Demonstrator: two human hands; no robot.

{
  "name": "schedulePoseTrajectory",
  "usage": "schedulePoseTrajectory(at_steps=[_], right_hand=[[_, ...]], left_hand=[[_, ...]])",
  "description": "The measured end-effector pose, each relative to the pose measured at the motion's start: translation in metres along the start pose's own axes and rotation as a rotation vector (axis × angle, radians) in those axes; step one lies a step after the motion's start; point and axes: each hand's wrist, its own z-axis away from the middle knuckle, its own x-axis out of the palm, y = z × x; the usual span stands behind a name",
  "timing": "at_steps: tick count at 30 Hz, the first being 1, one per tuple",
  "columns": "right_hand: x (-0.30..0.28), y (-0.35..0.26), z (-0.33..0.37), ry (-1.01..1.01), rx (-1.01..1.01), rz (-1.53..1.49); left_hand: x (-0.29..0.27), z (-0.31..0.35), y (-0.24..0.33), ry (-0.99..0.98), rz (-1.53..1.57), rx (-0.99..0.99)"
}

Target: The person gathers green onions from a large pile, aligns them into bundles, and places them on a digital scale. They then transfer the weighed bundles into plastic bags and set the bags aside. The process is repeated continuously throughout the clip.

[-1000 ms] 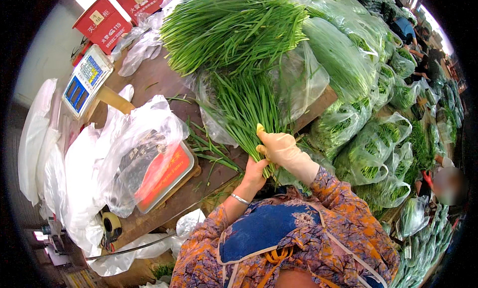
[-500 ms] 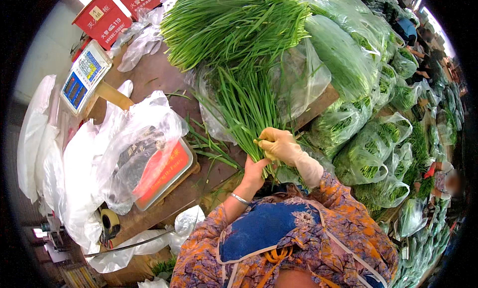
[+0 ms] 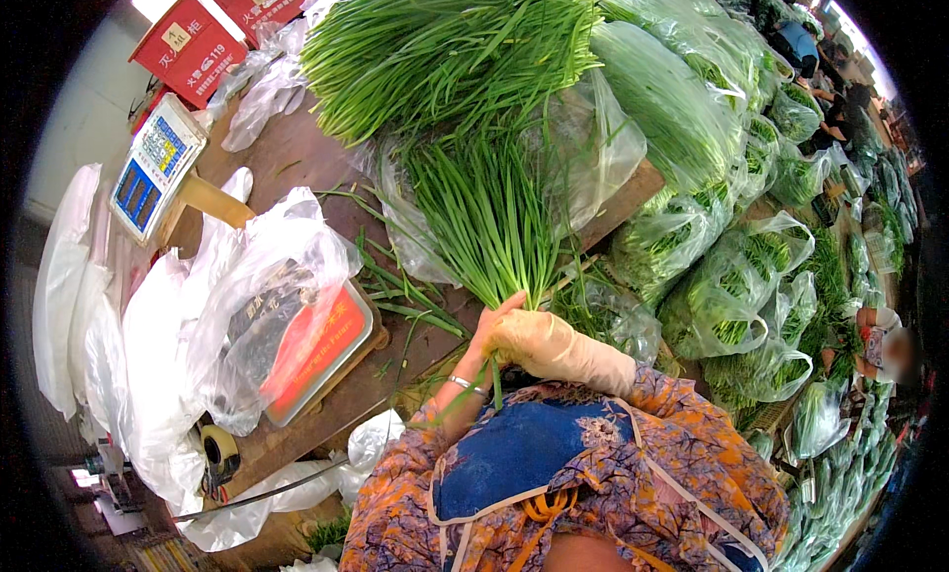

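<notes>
My bare left hand, with a bracelet at its wrist, is closed round the base of a bunch of Chinese chives. The long green leaves fan away from me over a clear plastic bag. Across the front of the left hand lies my right hand in a pale glove, its fingers curled and partly hidden. A loose chive leaf hangs below the gloved fingers, and a blurred green strand is beside it. Beyond the bunch rests a large pile of chives.
On the left stands a scale under crumpled plastic, its display raised behind. White bags and a tape roll lie nearby. Stray chives are on the table. Bagged greens fill the right; red boxes stand far left.
My right hand has come down and left from the bunch's side to over my left hand. A loose leaf now hangs below it. The bunch has spread wider.
</notes>
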Motion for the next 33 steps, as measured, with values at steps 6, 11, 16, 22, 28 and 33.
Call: schedulePoseTrajectory(at_steps=[6,11,16,22,28,33], right_hand=[[-0.056,-0.01,0.025,-0.033,0.243,-0.652],[-0.108,0.043,0.094,-0.086,0.734,-0.051],[-0.084,0.027,0.041,0.116,0.835,-0.111],[-0.037,0.072,-0.032,-0.111,0.974,0.126],[-0.026,0.063,-0.024,0.214,0.872,-0.408],[-0.023,0.022,-0.002,0.133,0.263,-0.211]], left_hand=[[0.001,-0.002,0.012,0.15,-0.073,0.063],[-0.008,-0.002,0.019,0.001,0.135,-0.069],[-0.006,-0.002,0.015,0.027,0.111,-0.012],[0.009,-0.006,0.002,0.225,-0.178,0.095],[-0.006,-0.005,0.006,0.218,-0.09,0.112],[0.006,-0.004,0.011,0.155,0.115,-0.092]])
